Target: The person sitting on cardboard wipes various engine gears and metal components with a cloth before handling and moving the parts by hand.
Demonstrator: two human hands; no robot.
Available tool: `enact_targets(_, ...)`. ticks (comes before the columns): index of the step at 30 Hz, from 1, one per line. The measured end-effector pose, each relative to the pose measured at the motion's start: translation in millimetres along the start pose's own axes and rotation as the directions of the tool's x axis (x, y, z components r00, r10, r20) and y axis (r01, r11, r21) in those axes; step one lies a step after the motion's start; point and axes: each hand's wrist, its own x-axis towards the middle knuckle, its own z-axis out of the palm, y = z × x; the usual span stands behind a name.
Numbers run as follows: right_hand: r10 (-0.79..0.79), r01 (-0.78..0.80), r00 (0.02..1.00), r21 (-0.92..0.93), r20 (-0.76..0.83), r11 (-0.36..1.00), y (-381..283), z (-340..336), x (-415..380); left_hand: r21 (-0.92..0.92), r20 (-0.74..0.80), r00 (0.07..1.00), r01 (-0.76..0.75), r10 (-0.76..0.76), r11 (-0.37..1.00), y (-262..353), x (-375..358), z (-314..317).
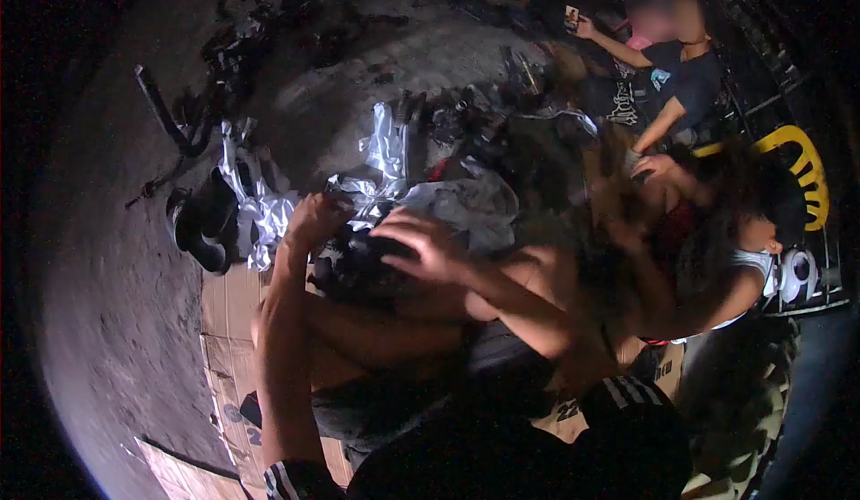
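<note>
My left hand (318, 219) is closed near a shiny silver wrapping (269, 218); what its fingers hold, if anything, is too small to tell. To its right, my right hand (421, 242) has its fingers spread above a dark object (358, 262) between my legs, with nothing seen in them. Beyond both hands, silver strips (385, 146) stand up from the pile, and a crumpled grey plastic sheet (470, 204) lies to the right.
Cardboard (228, 312) lies under me. Black curved parts (199, 222) are at the left, with dark parts (457, 124) beyond the hands. Two people sit at the right, one holding a phone (571, 19). A yellow frame (806, 173) stands behind them.
</note>
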Motion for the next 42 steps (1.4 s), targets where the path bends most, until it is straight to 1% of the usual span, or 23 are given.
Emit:
enact_targets(2,0.003,-0.002,1.0,-0.034,0.002,0.999,3.5,-25.6,-7.7,0.016,0.012,1.0,0.01,-0.01,1.0,7.3,-1.0,-3.6)
enact_targets(4,0.085,-0.053,0.987,-0.226,0.134,0.973,4.0,-44.4,-14.2,0.046,0.042,0.999,0.001,-0.003,0.999,9.7,0.8,-4.7)
enact_targets(5,0.086,-0.054,0.987,-0.226,0.134,0.973,5.1,-46.9,-17.3,0.045,0.043,0.999,0.001,-0.003,0.999,10.5,0.6,-4.8)
enact_targets(7,0.07,0.006,0.949,-0.242,0.306,0.97,13.0,-46.2,-26.2,0.011,-0.009,0.999,-0.053,0.053,0.999,12.6,0.1,-2.8)
enact_targets(10,0.068,0.097,0.907,-0.363,0.415,0.927,20.8,-44.4,-33.9,0.03,-0.108,0.985,-0.132,0.135,0.991,16.8,-2.2,-0.9)
enact_targets(13,-0.043,0.209,0.886,-0.315,0.461,0.926,23.0,-56.7,-24.9,0.004,-0.08,0.993,-0.087,0.087,0.996,3.5,1.3,4.8)
enact_targets(14,-0.041,0.208,0.888,-0.32,0.459,0.924,26.2,-57.7,-22.0,0.116,-0.131,0.984,-0.101,0.117,0.988,-9.5,5.2,15.9)
enact_targets(16,-0.01,0.269,0.839,-0.399,0.544,0.877,39.0,-49.8,-23.6,0.08,-0.096,0.989,-0.107,0.114,0.991,8.8,-1.2,1.5)
enact_targets(18,0.116,0.042,0.885,-0.326,0.451,0.944,42.9,-38.9,-27.8,0.042,-0.061,0.992,-0.107,0.109,0.993,16.9,-3.9,-3.7)
enact_targets(19,0.366,-0.363,0.845,-0.085,0.39,0.928,3.2,-46.3,-13.7,0.021,-0.044,0.994,-0.095,0.096,0.995,9.7,-2.2,0.3)
enact_targets(20,0.364,-0.36,0.845,-0.087,0.391,0.929,4.3,-47.9,-13.1,0.001,-0.031,0.996,-0.083,0.083,0.997,8.1,0.3,-0.6)
enact_targets(27,0.277,-0.207,0.934,-0.29,0.226,0.934,22.1,-67.1,-23.4,-0.068,-0.073,0.991,-0.115,0.111,0.991,14.3,-9.5,-10.3)
enact_targets(28,0.106,0.08,0.891,-0.382,0.441,0.921,24.7,-74.1,-20.2,-0.027,-0.103,0.987,-0.123,0.12,0.992,16.0,-11.7,-12.1)
enact_targets(29,-0.028,0.365,0.765,-0.397,0.643,0.842,25.9,-77.9,-19.2,0.015,-0.126,0.983,-0.132,0.133,0.991,17.5,-13.0,-11.2)
enact_targets(30,-0.024,0.361,0.765,-0.397,0.644,0.844,29.7,-75.5,-19.3,0.012,-0.123,0.983,-0.133,0.133,0.991,7.7,-7.6,-2.6)
enact_targets(32,-0.067,0.511,0.69,-0.42,0.72,0.75,46.3,-62.7,-21.6,-0.083,-0.089,0.985,-0.155,0.147,0.984,-22.5,6.7,19.3)
enact_targets(33,-0.067,0.511,0.69,-0.42,0.721,0.75,55.0,-59.5,-22.1,-0.083,-0.089,0.985,-0.154,0.147,0.985,-20.4,5.3,18.1)
enact_targets(35,-0.19,0.658,0.682,-0.478,0.706,0.582,72.6,-53.2,-20.9,-0.067,-0.143,0.977,-0.168,0.157,0.984,-8.0,-1.9,9.4)
enact_targets(36,-0.193,0.66,0.679,-0.474,0.708,0.583,77.2,-52.2,-19.3,-0.068,-0.144,0.978,-0.164,0.153,0.984,-3.8,-2.6,6.4)
enact_targets(39,-0.234,0.713,0.661,-0.5,0.713,0.491,64.5,-47.6,-19.2,-0.043,-0.03,0.998,-0.061,0.06,0.997,1.8,-1.2,2.6)
enact_targets(40,0.076,0.131,0.897,-0.425,0.436,0.896,31.9,-40.7,-21.9,-0.054,-0.044,0.997,-0.069,0.066,0.996,-3.0,1.0,6.1)
enact_targets(41,0.506,-0.497,0.828,-0.099,0.243,0.862,12.7,-34.6,-16.8,-0.064,-0.061,0.995,-0.077,0.074,0.995,-6.6,3.9,6.5)
enact_targets(42,0.663,-0.681,0.727,0.062,0.179,0.73,79.2,-0.4,-36.4,-0.066,-0.068,0.995,-0.074,0.07,0.995,-4.7,4.3,1.3)
